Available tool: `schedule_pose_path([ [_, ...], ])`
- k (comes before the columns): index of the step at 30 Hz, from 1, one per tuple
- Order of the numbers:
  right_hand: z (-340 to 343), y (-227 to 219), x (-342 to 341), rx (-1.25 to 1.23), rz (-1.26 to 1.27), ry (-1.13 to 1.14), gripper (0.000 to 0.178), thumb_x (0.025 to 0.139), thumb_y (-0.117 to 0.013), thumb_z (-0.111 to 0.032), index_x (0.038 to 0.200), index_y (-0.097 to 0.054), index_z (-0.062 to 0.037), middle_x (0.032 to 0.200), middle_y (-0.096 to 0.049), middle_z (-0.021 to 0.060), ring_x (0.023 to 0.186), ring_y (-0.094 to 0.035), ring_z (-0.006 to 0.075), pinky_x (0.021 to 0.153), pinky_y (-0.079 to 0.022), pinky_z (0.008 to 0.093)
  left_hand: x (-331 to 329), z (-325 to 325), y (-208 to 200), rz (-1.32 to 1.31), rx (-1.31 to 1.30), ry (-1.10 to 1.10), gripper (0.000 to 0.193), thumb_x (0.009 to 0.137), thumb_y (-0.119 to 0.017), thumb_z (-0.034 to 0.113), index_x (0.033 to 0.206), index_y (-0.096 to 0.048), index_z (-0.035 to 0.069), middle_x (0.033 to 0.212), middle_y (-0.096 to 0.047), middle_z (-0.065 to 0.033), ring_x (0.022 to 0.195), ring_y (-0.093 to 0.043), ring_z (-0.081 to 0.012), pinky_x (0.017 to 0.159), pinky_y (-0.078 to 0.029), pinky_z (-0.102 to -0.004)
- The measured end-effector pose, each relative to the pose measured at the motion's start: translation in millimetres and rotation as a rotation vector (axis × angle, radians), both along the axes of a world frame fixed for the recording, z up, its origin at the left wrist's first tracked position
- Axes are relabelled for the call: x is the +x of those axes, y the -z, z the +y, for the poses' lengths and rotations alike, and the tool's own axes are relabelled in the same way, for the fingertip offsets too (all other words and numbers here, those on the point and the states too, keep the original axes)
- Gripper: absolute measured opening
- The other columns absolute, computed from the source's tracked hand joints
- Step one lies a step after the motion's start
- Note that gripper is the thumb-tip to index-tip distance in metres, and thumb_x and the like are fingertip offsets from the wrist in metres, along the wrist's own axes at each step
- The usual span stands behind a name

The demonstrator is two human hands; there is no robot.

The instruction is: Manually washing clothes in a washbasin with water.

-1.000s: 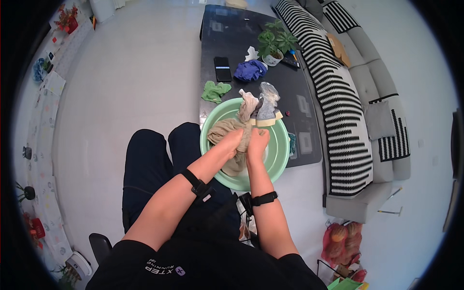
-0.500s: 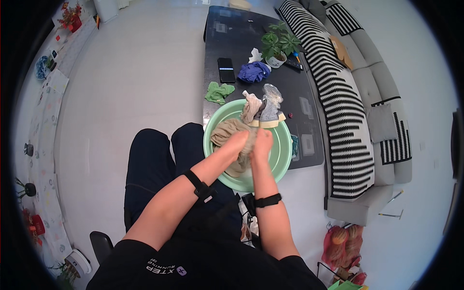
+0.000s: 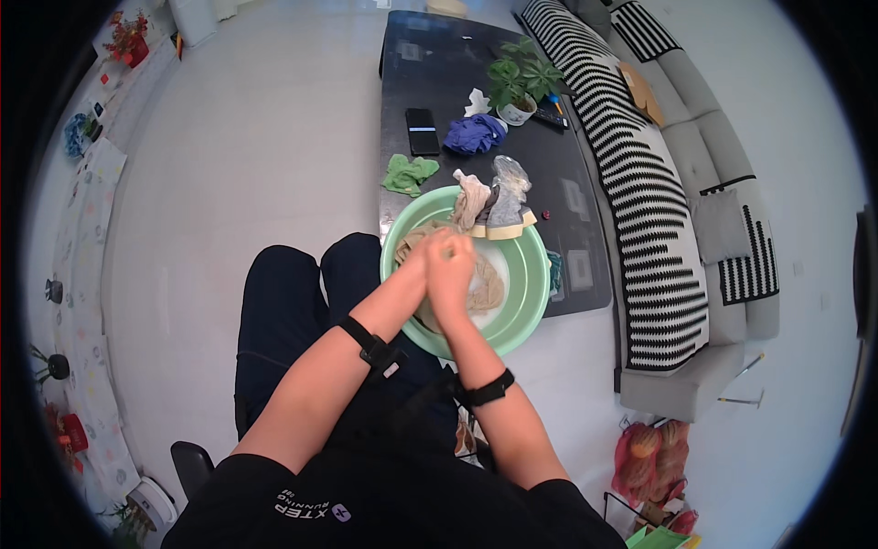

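A light green basin (image 3: 533,302) straddles the near edge of the dark table and hangs partly over my lap. Inside it lies a wet, crumpled beige cloth (image 3: 487,285), with whitish suds or water showing at its right. My left hand (image 3: 424,249) and my right hand (image 3: 451,259) are pressed together over the cloth, both closed on its bunched folds. The right hand overlaps the left and hides most of the fingers. On the basin's far rim stand a pair of grey shoes or slippers with pale soles (image 3: 506,220) and a crumpled pale cloth (image 3: 470,199).
Beyond the basin, the dark table (image 3: 430,82) carries a green cloth (image 3: 409,174), a phone (image 3: 422,133), a blue-purple cloth (image 3: 475,134), a potted plant (image 3: 518,108) and a remote (image 3: 551,119). A grey sofa (image 3: 709,151) with a striped cover runs along the right.
My right hand has moved left, from the middle of the basin onto my left hand. The beige cloth has shifted beneath them, and more suds show at the right.
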State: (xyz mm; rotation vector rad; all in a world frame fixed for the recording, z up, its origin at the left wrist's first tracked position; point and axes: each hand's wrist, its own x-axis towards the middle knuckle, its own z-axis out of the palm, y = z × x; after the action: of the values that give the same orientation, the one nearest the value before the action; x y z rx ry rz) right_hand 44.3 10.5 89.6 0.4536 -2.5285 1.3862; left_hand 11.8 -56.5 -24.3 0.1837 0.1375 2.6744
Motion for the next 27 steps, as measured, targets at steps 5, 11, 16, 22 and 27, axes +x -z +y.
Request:
schedule_pose_path([
  [5, 82, 91, -65, -0.394, -0.393, 0.402, 0.016, 0.075, -0.053, -0.015, 0.077, -0.050, -0.0001, 0.083, -0.049, 0.0148, 0.083, -0.045, 0.0292, 0.075, -0.036, 0.0370, 4, 58, -60, -0.466, -0.577, -0.236, 0.023, 0.086, -0.041, 0.024, 0.094, -0.051, 0.005, 0.088, -0.057, -0.0076, 0.081, -0.057, -0.0181, 0.070, -0.047, -0.0333],
  [11, 5, -20, 6, -0.379, -0.297, 0.167, 0.018, 0.076, -0.052, -0.012, 0.091, -0.053, -0.0016, 0.098, -0.047, 0.0140, 0.092, -0.046, 0.0260, 0.083, -0.035, 0.0341, -1, 6, -37, -0.014, -0.461, -0.177, 0.022, 0.085, -0.041, 0.021, 0.095, -0.052, 0.006, 0.089, -0.057, -0.0085, 0.079, -0.056, -0.0187, 0.070, -0.045, -0.0305],
  [16, 0, -4, 12, -0.066, -0.059, 0.084, 0.017, 0.074, -0.052, -0.006, 0.091, -0.056, -0.0060, 0.101, -0.044, 0.0149, 0.094, -0.046, 0.0305, 0.084, -0.035, 0.0351, 9, 25, -42, -0.277, -0.609, -0.263, 0.018, 0.085, -0.040, 0.018, 0.093, -0.051, 0.007, 0.085, -0.056, -0.0074, 0.075, -0.056, -0.0173, 0.066, -0.047, -0.0290],
  [22, 46, 26, -36, -0.917, -0.675, 0.217, 0.023, 0.077, -0.044, -0.007, 0.095, -0.057, -0.0024, 0.099, -0.051, 0.0121, 0.095, -0.048, 0.0241, 0.084, -0.037, 0.0324, 12, 47, -69, -0.430, -0.625, -0.218, 0.024, 0.087, -0.037, 0.018, 0.101, -0.050, 0.004, 0.094, -0.056, -0.0071, 0.083, -0.056, -0.0156, 0.070, -0.047, -0.0300],
  [27, 19, 13, -9, -0.650, -0.632, 0.046, 0.036, 0.078, -0.039, -0.007, 0.112, -0.047, -0.0004, 0.111, -0.048, 0.0161, 0.104, -0.045, 0.0265, 0.091, -0.033, 0.0350, 10, 2, -48, -0.172, -0.398, -0.123, 0.026, 0.085, -0.039, 0.023, 0.097, -0.053, 0.005, 0.094, -0.057, -0.0078, 0.083, -0.055, -0.0172, 0.069, -0.044, -0.0308],
])
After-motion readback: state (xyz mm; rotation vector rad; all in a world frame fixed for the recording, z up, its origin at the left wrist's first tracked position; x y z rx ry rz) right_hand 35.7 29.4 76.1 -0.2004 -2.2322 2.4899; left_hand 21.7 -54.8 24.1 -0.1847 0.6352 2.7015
